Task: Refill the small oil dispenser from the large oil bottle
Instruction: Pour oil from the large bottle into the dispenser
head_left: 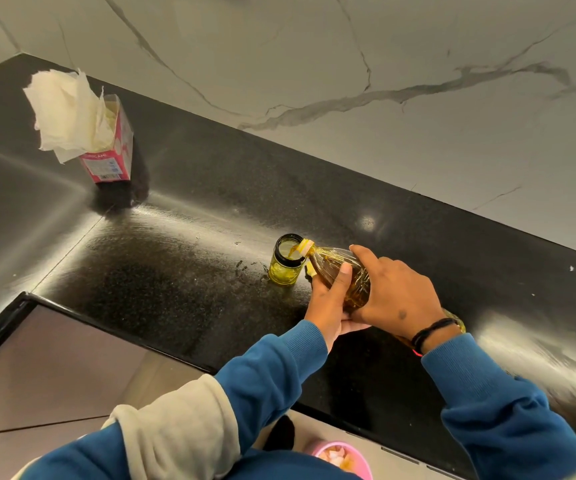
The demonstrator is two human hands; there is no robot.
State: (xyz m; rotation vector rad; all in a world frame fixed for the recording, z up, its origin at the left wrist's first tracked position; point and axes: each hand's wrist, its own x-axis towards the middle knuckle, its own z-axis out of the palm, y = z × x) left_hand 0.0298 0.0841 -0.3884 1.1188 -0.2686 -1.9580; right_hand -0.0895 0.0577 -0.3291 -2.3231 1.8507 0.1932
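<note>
Both hands grip the bottle (340,271), tipped nearly flat with its neck over the open mouth of the dispenser (285,263). The left hand (330,306) cups it from below, thumb across the side; the right hand (394,292) wraps over the top, fingers closed round it. Oil runs into the dispenser, which stands upright on the black table (193,271). Well apart, far left, stands a pink tissue box (110,157) with tissues sticking out. A pink bowl (342,459) shows below the table edge.
</note>
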